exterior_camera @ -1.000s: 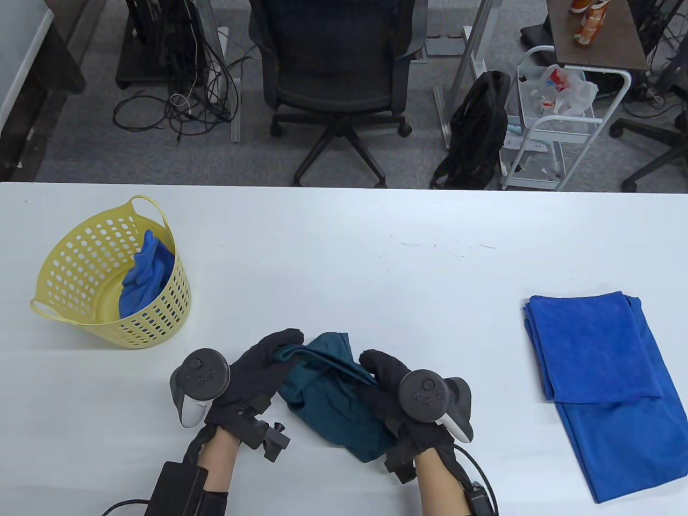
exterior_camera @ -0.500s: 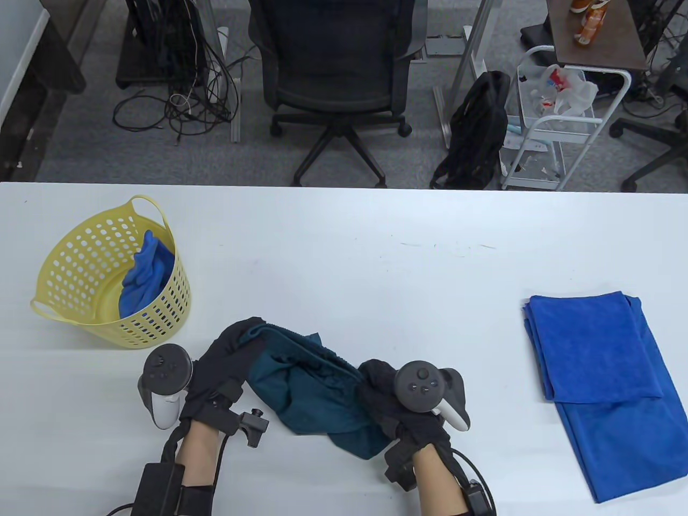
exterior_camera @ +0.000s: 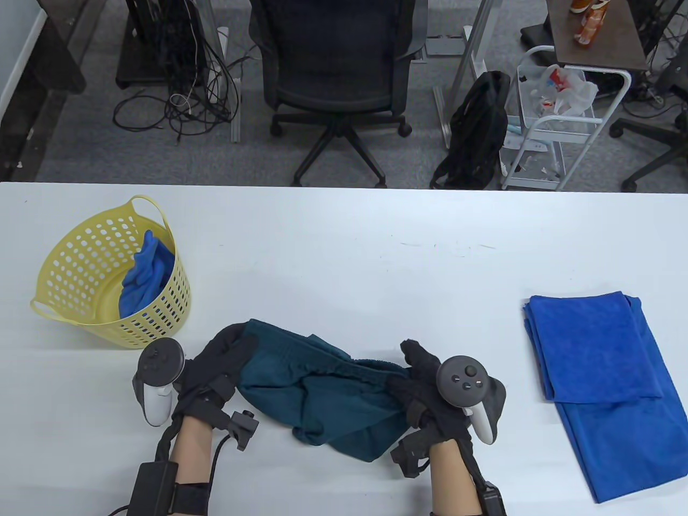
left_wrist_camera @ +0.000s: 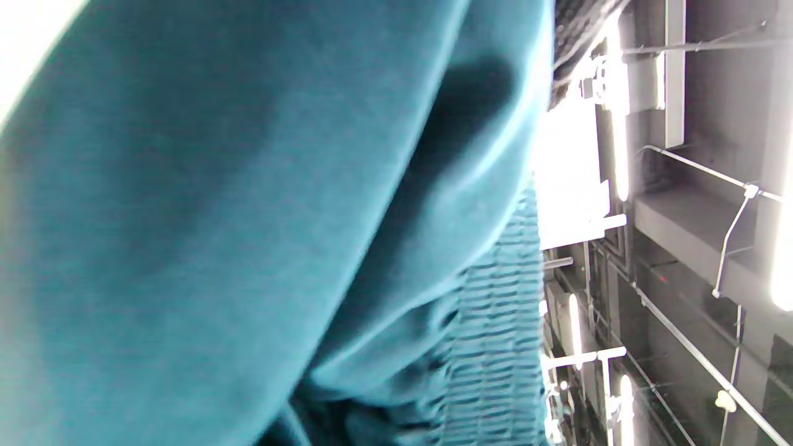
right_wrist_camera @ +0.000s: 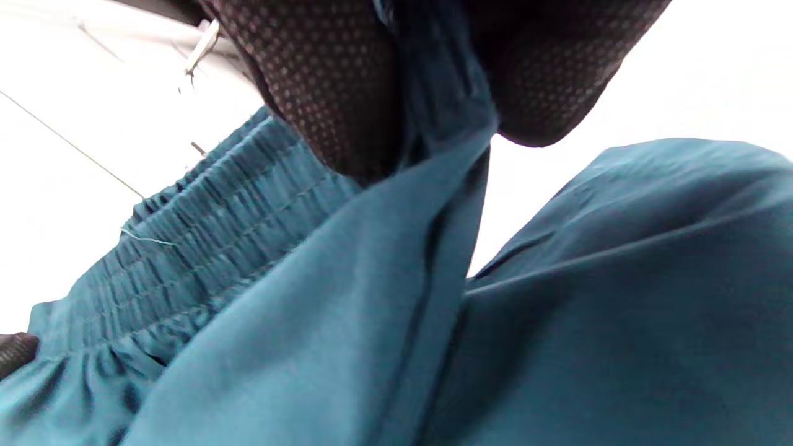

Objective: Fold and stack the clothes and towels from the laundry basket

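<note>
Teal shorts point(exterior_camera: 322, 398) with an elastic waistband hang stretched between both hands near the table's front edge. My left hand point(exterior_camera: 228, 349) grips the waistband's left end; my right hand point(exterior_camera: 411, 376) pinches its right end. In the right wrist view two gloved fingers point(right_wrist_camera: 347, 93) pinch the teal fabric point(right_wrist_camera: 372, 322). The shorts point(left_wrist_camera: 217, 217) fill the left wrist view, hiding that hand. A yellow laundry basket point(exterior_camera: 70, 269) at the left holds a crumpled blue cloth point(exterior_camera: 145, 274). A folded blue towel point(exterior_camera: 591, 344) lies on a longer blue towel point(exterior_camera: 623, 446) at the right.
The white table point(exterior_camera: 349, 258) stretches bare between the basket and the towels. Beyond its far edge stand an office chair point(exterior_camera: 336, 80), a black backpack point(exterior_camera: 475, 134), a white cart point(exterior_camera: 559, 118) and floor cables point(exterior_camera: 183, 102).
Both hands have moved apart, the right one rightward and the left one leftward, pulling the bunched shorts out so the waistband spans between them.
</note>
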The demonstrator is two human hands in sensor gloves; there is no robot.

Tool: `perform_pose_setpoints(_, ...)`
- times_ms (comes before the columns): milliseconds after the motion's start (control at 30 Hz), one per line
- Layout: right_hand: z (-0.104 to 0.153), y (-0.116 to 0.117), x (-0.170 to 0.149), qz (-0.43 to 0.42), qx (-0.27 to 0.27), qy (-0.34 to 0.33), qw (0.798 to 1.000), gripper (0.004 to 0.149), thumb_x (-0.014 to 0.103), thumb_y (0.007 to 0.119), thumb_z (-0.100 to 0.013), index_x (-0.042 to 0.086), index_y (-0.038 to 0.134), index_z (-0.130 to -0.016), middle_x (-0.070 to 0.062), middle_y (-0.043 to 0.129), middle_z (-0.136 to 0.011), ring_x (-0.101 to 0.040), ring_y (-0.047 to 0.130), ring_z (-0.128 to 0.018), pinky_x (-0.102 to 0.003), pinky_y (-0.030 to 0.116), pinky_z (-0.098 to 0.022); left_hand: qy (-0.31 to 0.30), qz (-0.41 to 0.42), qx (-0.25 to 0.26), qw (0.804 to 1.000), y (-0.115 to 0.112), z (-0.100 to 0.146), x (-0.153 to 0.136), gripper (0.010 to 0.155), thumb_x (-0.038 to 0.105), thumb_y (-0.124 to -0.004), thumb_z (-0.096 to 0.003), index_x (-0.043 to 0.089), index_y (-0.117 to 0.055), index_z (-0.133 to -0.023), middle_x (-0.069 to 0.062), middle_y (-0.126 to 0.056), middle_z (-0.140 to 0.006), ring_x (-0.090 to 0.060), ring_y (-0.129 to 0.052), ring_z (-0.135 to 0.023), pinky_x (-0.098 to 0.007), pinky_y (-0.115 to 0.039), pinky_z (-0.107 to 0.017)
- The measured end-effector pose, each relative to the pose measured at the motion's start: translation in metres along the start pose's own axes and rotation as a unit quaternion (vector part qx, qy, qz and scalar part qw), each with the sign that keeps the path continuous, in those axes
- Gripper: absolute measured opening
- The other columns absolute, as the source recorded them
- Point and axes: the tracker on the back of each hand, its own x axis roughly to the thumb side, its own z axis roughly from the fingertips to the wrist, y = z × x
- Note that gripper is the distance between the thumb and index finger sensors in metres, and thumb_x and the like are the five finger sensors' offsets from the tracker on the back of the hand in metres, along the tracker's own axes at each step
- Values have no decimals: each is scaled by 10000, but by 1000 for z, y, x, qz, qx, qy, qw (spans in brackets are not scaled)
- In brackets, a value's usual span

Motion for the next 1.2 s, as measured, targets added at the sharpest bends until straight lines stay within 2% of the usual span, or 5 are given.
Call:
perform_pose_setpoints(500, 2, -2, 6, 52, -5, 43, 998, 620, 195, 777, -579, -64, 554, -1096, -213, 824, -871, -190, 897, -523, -481, 821, -489, 13, -14, 14, 1000, 6, 1, -2, 542, 452, -723, -600, 173, -697, -1065, -10, -982, -681, -35, -961, -309, -362, -913, -421)
perform_pose_setpoints(700, 8, -12, 0, 45, -106, 57, 992, 517, 213, 780, -577, -11, 683, -1033, -219, 831, -827, -197, 876, -512, -509, 811, -493, 37, -200, 48, 978, 3, 6, 19, 505, 449, -784, -550, 287, -787, -1028, -214, -649, -1170, -452, -708, -992, -759, -587, -673)
perform_pose_setpoints(833, 13, -18, 7, 102, -163, 46, 980, 421, 278, 782, -579, 113, 757, -965, -225, 738, -933, -250, 875, -591, -489, 809, -489, 34, -369, 78, 925, -8, 8, 38, 480, 459, -790, -517, 330, -815, -979, -203, -611, -1185, -357, -726, -904, -468, -747, -628)
perform_pose_setpoints(967, 9, -22, 4, 16, -92, 40, 995, 440, 230, 682, -627, 61, 637, -1031, -304, 744, -983, -69, 956, -400, -281, 904, -313, 33, -286, 25, 957, -17, 4, 37, 497, 389, -717, -587, 254, -675, -1063, -199, -763, -1083, -41, -1008, -439, -186, -898, -279)
perform_pose_setpoints(1200, 7, -37, -16, -291, 107, 15, 951, 474, 191, 594, -663, -110, 554, -1027, -208, 894, -618, -10, 953, -287, -238, 930, -251, 5, 35, -146, 989, 0, -1, 37, 528, 377, -618, -694, -31, -603, -1029, -136, -1001, -678, -85, -1080, -375, -218, -950, -258)
